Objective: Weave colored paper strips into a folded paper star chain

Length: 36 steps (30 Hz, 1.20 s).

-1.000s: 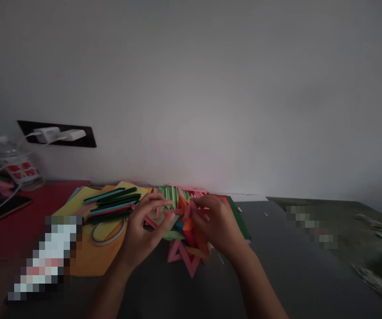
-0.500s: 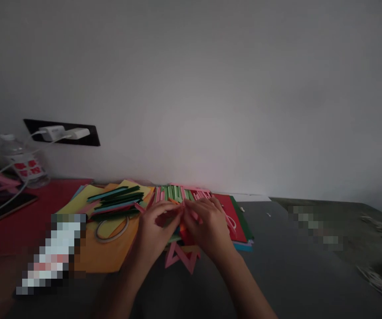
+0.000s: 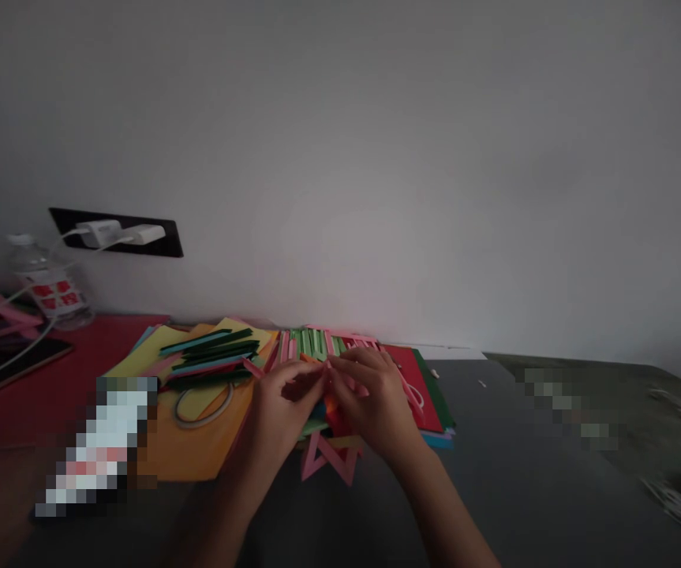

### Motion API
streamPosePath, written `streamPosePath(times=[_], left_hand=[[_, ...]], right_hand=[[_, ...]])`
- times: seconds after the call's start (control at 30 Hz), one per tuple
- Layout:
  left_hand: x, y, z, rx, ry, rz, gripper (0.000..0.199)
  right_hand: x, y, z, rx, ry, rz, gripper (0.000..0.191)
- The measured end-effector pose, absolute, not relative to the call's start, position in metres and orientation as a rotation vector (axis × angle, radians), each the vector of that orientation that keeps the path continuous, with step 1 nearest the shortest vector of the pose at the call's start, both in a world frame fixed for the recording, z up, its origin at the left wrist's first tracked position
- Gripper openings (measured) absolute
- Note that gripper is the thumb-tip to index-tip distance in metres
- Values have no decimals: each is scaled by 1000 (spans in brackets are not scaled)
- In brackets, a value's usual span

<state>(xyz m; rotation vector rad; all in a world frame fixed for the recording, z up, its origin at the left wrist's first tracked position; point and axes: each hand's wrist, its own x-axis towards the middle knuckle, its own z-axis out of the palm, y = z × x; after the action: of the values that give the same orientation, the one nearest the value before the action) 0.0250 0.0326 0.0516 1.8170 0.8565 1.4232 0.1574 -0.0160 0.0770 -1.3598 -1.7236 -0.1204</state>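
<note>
My left hand (image 3: 284,398) and my right hand (image 3: 372,394) meet at the fingertips over the coloured paper. Both pinch a small pink piece of paper, mostly hidden by the fingers. Just below them a pink folded zigzag paper shape (image 3: 331,459) lies on the dark table. Behind the hands are pink and green paper strips (image 3: 312,342). Dark green and blue folded strips (image 3: 215,355) rest on yellow and orange sheets left of my left hand. A red sheet (image 3: 426,386) lies beside my right hand.
A pale ring (image 3: 203,406) lies on the orange sheet (image 3: 180,457). At the left stand a clear bottle (image 3: 53,292) and a dark device (image 3: 14,367) with a white cable. Chargers (image 3: 103,232) sit in a wall socket. A blurred-out bright object (image 3: 100,442) is near the front left.
The whole view has shifted slightly, with the scene now a little further right. Both hands keep their fingertips together in nearly the same pose.
</note>
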Motion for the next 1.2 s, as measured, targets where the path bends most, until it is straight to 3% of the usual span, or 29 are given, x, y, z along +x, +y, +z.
streamPosePath(times=[0.6,1.2], left_hand=[[26,22,58,2099,799,1572,9],[25,22,58,2191,759,1492,14]], right_hand=[[162,-20,83,-1205,-1591,223,16],[169,-19,87,-1245,-1451,451,11]])
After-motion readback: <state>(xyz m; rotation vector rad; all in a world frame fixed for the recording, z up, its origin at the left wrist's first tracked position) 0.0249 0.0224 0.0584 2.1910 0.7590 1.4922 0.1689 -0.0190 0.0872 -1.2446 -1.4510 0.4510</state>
